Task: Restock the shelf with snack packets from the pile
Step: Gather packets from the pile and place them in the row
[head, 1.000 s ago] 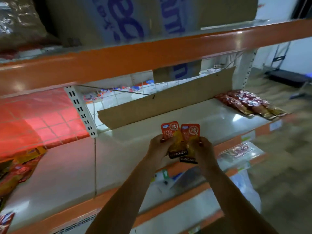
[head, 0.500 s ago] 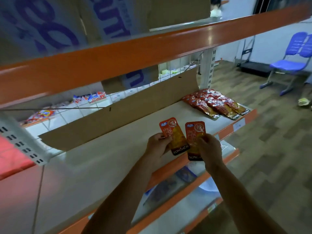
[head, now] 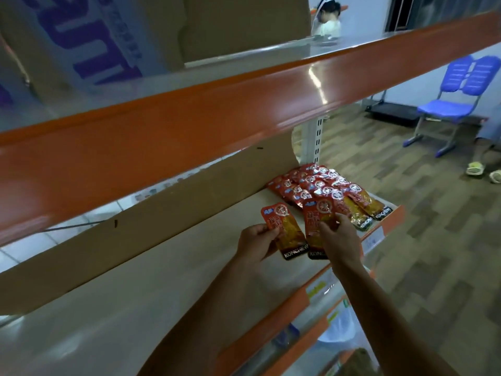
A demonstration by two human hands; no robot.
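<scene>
- On the middle shelf (head: 173,270), at about one o'clock from both hands, lies the stocked row of packets (head: 329,187); they overlap like shingles, long axes running from eleven o'clock at the back to five o'clock at the front edge.
- The right hand (head: 339,240) is the nearer to that row; it pinches the right packet (head: 315,217), which stands roughly twelve-to-six, its top meeting the row's nearest packet; touching or merely in front, I cannot tell.
- The left hand (head: 257,242) grips the left packet (head: 284,230) by its left edge, just beside the other at nine o'clock; it tilts slightly toward eleven.
- The right packet looks due to go down first, turned a little to match the row; the left would follow at its nine o'clock side.
- Writing: "KONCHEW" in white on the left packet's black band; "KON" shows on the right one; the cardboard box (head: 81,42) at eleven o'clock bears large purple letters, cut off and unreadable.
</scene>
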